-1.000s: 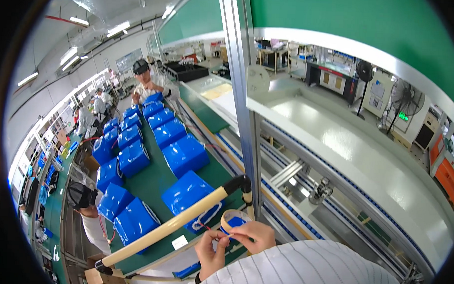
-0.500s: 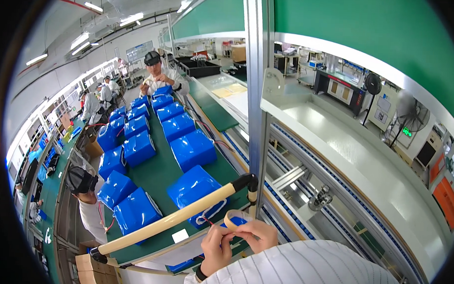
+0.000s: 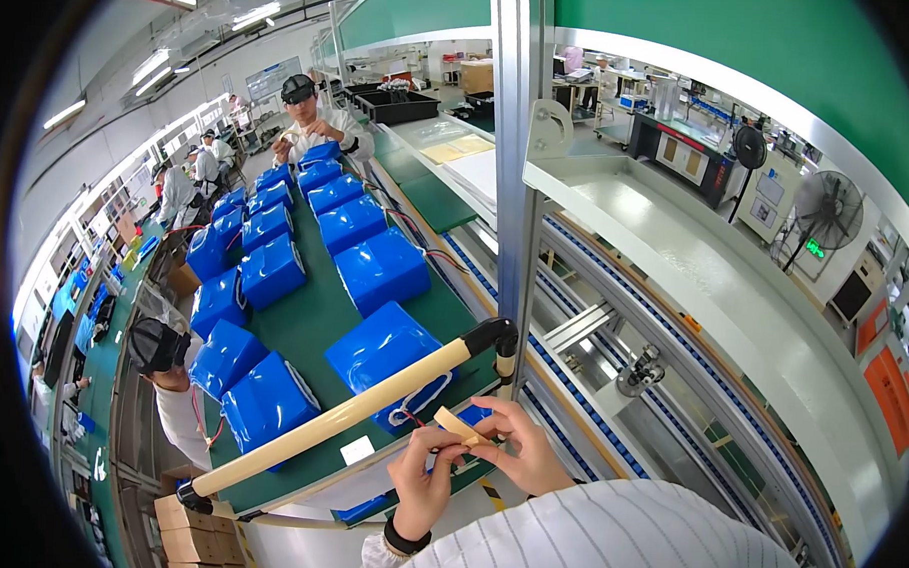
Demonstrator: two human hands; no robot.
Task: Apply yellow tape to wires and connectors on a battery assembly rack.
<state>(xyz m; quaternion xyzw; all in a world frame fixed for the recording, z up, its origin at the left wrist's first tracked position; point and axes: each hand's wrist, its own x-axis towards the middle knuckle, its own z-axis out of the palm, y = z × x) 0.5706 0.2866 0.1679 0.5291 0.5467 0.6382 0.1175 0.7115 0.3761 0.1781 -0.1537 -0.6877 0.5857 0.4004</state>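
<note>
Tan tape roll [image 3: 457, 424], narrow and turned nearly edge-on, sat between the person's 2 hands, just off the end of the green-topped bench [image 3: 302, 359]. The right hand [image 3: 525, 457] gripped it from the 4 o'clock side, fingers curved and the forefinger reaching over the top. The left hand [image 3: 423, 483], at 7 o'clock, had its thumb and forefinger pinched together against the roll's lower end; what lay between those tips could not be told. A red wire [image 3: 416, 419] ran toward the left fingers from a blue film-wrapped pack [image 3: 387, 352] at 11 o'clock, beyond a padded tan rail [image 3: 329, 430]. A white card [image 3: 357, 450] lay at 9 o'clock.

By its look, the roll would handle as light and fairly firm around the ring, with little to break; a loose strip would be thin, limp and apt to cling to skin. The best hold seemed to be across the ring's rim. The pack looked bulkier and slick-skinned, better taken under both sides than by its thin wire.
</note>
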